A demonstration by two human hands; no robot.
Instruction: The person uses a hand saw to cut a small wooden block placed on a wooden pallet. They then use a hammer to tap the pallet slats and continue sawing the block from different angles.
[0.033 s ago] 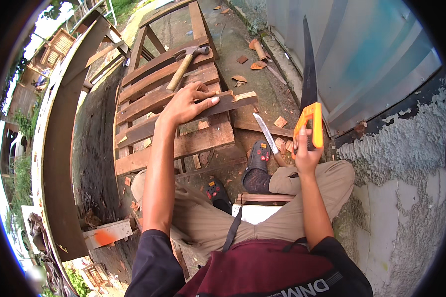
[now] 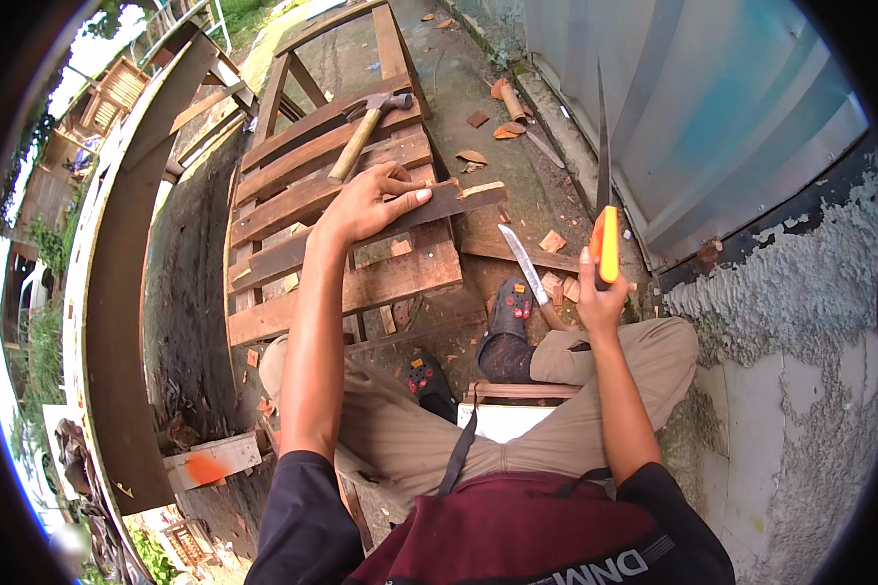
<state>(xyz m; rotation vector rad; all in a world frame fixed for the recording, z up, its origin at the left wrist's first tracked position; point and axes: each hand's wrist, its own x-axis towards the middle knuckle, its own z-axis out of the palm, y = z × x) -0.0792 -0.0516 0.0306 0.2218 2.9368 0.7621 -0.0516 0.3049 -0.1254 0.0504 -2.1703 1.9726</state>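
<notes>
My left hand [image 2: 369, 203] grips a dark wooden strip [image 2: 444, 204] lying across a slatted wooden frame [image 2: 346, 291]. Its thumb presses along the strip's upper face, and the fingers curl over the far side. A pale notch shows near the strip's right end. My right hand [image 2: 602, 300] is closed around the yellow handle of a hand saw [image 2: 609, 244]. The saw stands upright, blade pointing away and seen nearly edge-on, apart from the strip. Beyond my left hand, a claw hammer [image 2: 363, 141] with a wooden handle rests on the slats.
A long knife [image 2: 524, 263] with a wooden handle lies by my right shoe [image 2: 510, 307], near small wood offcuts [image 2: 553, 241]. A corrugated metal sheet [image 2: 712, 146] and rough wall [image 2: 790, 263] border the right. A large board [image 2: 117, 283] stands at left.
My right hand has twisted the saw, so its handle and blade now appear narrow instead of broadside. The wooden strip's left part has shifted slightly; my left hand keeps its hold.
</notes>
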